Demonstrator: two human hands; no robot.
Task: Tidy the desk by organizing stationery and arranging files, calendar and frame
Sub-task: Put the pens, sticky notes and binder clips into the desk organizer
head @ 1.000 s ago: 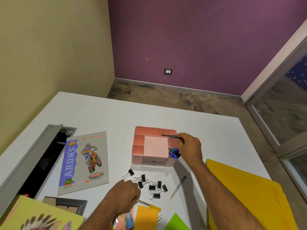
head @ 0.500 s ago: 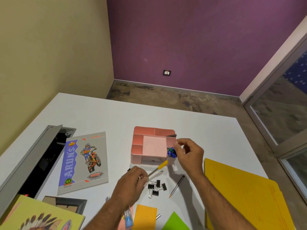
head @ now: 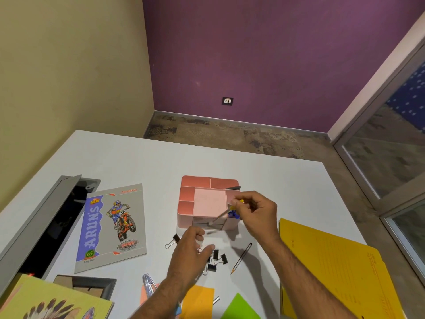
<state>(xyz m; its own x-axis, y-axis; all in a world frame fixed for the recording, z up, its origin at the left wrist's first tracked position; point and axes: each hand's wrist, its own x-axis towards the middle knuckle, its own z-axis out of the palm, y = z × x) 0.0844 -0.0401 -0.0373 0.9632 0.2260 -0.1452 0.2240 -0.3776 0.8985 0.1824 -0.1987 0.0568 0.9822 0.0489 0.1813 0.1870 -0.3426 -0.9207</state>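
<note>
A pink desk organizer (head: 186,199) stands mid-desk, with a black pen (head: 232,187) in its back right slot and blue items (head: 233,214) in its front right slot. My right hand (head: 257,215) pinches a yellow-capped pen (head: 220,216) at the cap end, slanted over the organizer's right front corner. My left hand (head: 192,252) hovers lower, fingers loosely curled, over several black binder clips (head: 216,261). A pencil (head: 241,257) lies right of the clips.
A motorbike notebook (head: 112,226) lies left, a yellow file (head: 333,272) right. Near the front edge are a picture frame (head: 92,284), a feather-cover book (head: 46,302), orange (head: 200,300) and green (head: 239,307) notes, and a metal tool (head: 148,284). An open cable hatch (head: 46,222) is far left.
My left hand lifted the yellow-capped pen from the front edge and passed it to my right hand, which had just dropped a black pen into the organizer. My left hand has since let go.
</note>
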